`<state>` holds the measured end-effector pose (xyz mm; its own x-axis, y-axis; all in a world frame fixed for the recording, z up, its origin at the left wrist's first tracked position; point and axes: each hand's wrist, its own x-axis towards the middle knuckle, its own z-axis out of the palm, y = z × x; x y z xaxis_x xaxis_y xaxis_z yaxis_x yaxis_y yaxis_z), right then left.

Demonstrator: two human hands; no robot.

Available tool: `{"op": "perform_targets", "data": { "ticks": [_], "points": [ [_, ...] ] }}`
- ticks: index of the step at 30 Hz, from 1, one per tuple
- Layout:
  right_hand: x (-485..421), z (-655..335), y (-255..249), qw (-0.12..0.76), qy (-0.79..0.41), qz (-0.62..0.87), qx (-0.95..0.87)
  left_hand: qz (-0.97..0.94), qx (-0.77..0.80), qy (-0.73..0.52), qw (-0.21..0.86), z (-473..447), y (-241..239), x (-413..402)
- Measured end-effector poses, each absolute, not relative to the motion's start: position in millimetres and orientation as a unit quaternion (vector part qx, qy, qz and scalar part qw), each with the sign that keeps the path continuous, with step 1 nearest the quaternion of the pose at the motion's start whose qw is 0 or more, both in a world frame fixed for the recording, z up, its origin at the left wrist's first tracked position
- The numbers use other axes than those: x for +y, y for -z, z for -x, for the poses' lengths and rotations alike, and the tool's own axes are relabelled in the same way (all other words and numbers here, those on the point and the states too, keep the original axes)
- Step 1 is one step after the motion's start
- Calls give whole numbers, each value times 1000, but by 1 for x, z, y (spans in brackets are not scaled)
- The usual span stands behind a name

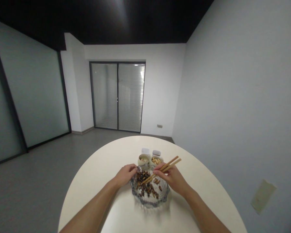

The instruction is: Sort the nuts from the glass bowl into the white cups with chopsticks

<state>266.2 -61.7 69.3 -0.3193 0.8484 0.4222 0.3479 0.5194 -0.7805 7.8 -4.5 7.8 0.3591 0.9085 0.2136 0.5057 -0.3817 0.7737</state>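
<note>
A clear glass dish (pixel 150 202) on the round white table (pixel 99 168) holds several dark brown pieces of food (pixel 146 187). My left hand (pixel 126 174) is closed on the dish's left rim. My right hand (pixel 173 178) grips a pair of wooden chopsticks (pixel 168 164); their tips reach down among the dark pieces at the dish's middle.
Just behind the dish stand two small bowls, the left one (pixel 143 159) with pale contents and the right one (pixel 156 160) with yellowish nuts. Two small white containers (pixel 145 150) sit behind them. A grey wall runs close on the right; glass doors are far behind.
</note>
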Motion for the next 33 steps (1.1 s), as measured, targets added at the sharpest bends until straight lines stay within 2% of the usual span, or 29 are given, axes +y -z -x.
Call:
{"op": "perform_targets", "data": {
  "ticks": [18, 28, 33],
  "points": [
    [-53, -279, -70, 500, -290, 387, -718, -763, 462, -327, 312, -5, -9, -7],
    [-43, -301, -83, 598, -192, 418, -656, -759, 466, -330, 312, -6, -10, -8],
    [-26, -315, -85, 645, -201, 403, -618, -758, 467, -330, 314, -5, -9, -8]
  ]
}}
